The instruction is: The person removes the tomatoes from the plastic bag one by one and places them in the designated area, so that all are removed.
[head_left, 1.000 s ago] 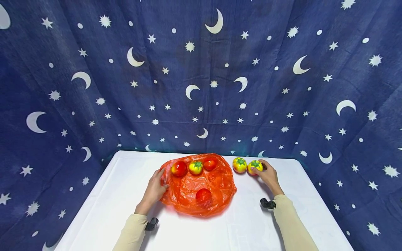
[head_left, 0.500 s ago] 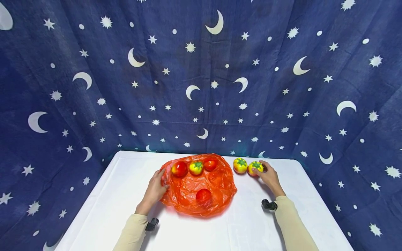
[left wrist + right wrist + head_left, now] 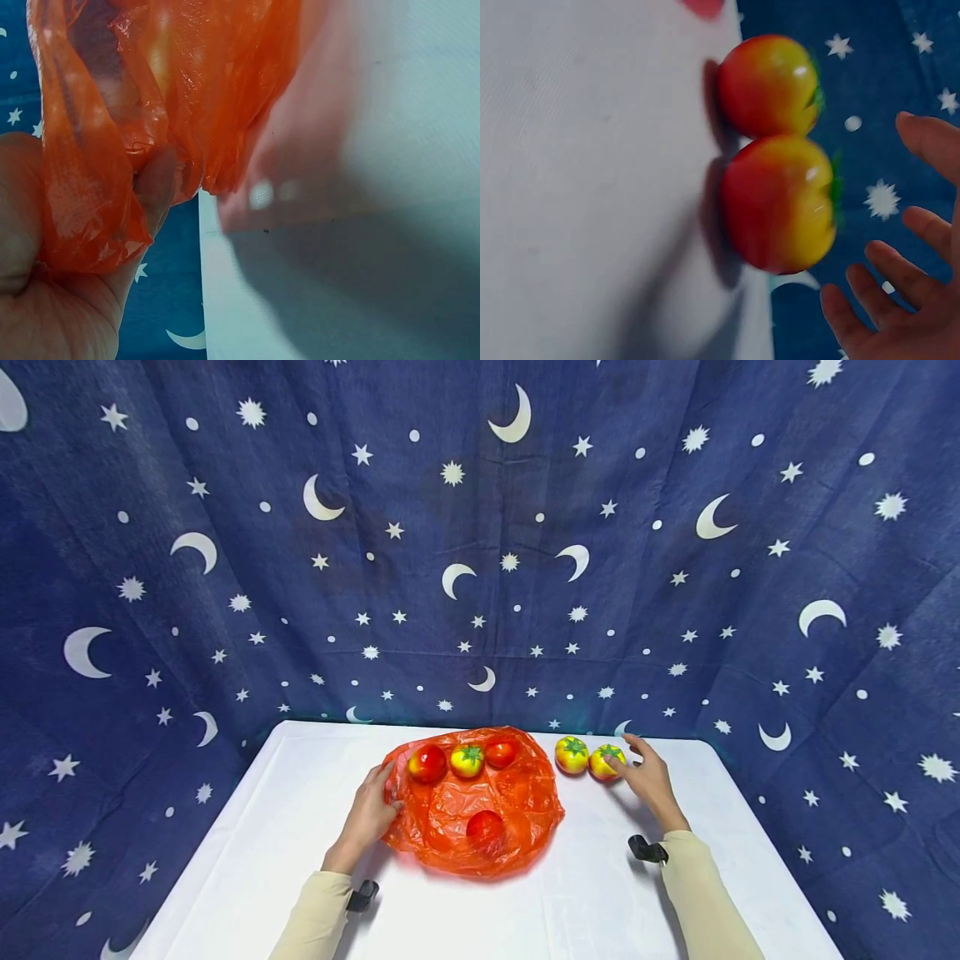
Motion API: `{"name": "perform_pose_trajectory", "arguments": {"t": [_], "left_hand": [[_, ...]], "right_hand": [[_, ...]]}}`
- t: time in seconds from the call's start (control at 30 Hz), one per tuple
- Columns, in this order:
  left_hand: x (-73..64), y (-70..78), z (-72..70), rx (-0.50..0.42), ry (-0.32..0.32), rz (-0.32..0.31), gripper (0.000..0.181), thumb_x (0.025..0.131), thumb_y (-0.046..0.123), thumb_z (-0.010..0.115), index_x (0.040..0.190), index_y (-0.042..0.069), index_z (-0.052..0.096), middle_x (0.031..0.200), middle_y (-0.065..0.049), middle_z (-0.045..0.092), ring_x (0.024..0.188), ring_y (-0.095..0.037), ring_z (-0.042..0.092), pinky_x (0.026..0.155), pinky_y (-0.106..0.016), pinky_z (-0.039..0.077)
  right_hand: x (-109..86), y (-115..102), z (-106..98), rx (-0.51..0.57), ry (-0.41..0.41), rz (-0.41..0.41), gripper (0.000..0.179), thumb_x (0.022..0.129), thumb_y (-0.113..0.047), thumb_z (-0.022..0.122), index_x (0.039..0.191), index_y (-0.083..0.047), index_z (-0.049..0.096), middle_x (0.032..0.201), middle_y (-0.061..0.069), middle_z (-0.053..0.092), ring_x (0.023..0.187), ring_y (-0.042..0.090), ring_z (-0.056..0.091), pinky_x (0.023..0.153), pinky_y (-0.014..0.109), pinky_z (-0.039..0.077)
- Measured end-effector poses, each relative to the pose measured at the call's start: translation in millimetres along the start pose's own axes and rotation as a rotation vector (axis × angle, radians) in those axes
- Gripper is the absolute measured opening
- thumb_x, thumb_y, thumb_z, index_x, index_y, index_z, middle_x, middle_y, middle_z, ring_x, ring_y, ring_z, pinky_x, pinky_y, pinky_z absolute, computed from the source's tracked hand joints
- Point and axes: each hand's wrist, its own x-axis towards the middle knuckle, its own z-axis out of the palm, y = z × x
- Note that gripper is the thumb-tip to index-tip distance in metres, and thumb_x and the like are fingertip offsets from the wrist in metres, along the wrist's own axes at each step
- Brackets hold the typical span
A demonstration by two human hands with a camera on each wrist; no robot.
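Observation:
An orange plastic bag (image 3: 442, 839) lies spread on the table. My left hand (image 3: 369, 810) grips its left edge; in the left wrist view the thumb and fingers hold the bunched film (image 3: 94, 217). At the bag's far side sit a red-yellow tomato (image 3: 427, 763), a yellow tomato (image 3: 467, 762) with green leaves, and a red tomato (image 3: 500, 754). Another red tomato (image 3: 486, 832) shows through the film. Right of the bag, two red-yellow tomatoes (image 3: 572, 755) (image 3: 778, 206) stand side by side. My right hand (image 3: 651, 783) is beside the rightmost one, fingers spread and apart from it.
The table has a white cover (image 3: 600, 893). Behind it hangs a dark blue curtain (image 3: 480, 610) printed with moons and stars. A black wrist camera (image 3: 363, 897) sits on each forearm.
My right hand has let go of the rightmost tomato, its fingers spreading as it draws back slightly to the right. That tomato stays in place. The left hand and bag have not visibly moved.

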Motion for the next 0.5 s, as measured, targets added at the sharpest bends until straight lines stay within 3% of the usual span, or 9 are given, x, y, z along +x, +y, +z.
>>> {"name": "perform_pose_trajectory", "arguments": {"t": [0.2, 0.3, 0.4, 0.5], "left_hand": [[-0.7, -0.7, -0.3, 0.018, 0.002, 0.0, 0.073, 0.077, -0.005, 0.073, 0.144, -0.006, 0.043, 0.141, -0.026, 0.047, 0.13, -0.047, 0.049, 0.108, -0.055, 0.042], [-0.5, -0.7, -0.9, 0.022, -0.003, -0.001, 0.074, 0.078, -0.005, 0.073, 0.144, -0.006, 0.042, 0.142, -0.026, 0.046, 0.13, -0.047, 0.048, 0.108, -0.055, 0.042], [-0.1, -0.6, -1.2, 0.021, -0.003, 0.001, 0.074, 0.078, -0.005, 0.073, 0.144, -0.006, 0.042, 0.143, -0.025, 0.046, 0.13, -0.047, 0.048, 0.108, -0.055, 0.042], [0.1, -0.4, -1.2, 0.021, -0.003, -0.005, 0.074, 0.077, -0.005, 0.074, 0.145, -0.005, 0.042, 0.143, -0.025, 0.046, 0.13, -0.047, 0.048, 0.108, -0.055, 0.042]], "right_hand": [[-13.1, -25, -5, 0.124, 0.066, -0.022, 0.06, 0.088, -0.023, 0.073, 0.14, -0.004, 0.049, 0.144, 0.019, 0.051, 0.135, 0.036, 0.047, 0.108, 0.047, 0.046], [-19.2, -38, -8, 0.237, 0.081, 0.007, 0.058, 0.089, -0.024, 0.073, 0.139, -0.005, 0.051, 0.142, 0.017, 0.053, 0.133, 0.031, 0.05, 0.103, 0.027, 0.049], [-24.3, -51, -11, 0.319, 0.082, 0.01, 0.057, 0.09, -0.025, 0.072, 0.139, -0.005, 0.052, 0.141, 0.018, 0.053, 0.132, 0.03, 0.051, 0.091, 0.006, 0.045], [-30.3, -63, -12, 0.332, 0.065, -0.022, 0.057, 0.09, -0.026, 0.071, 0.14, -0.006, 0.051, 0.143, 0.017, 0.052, 0.132, 0.031, 0.05, 0.086, -0.001, 0.042]]}}
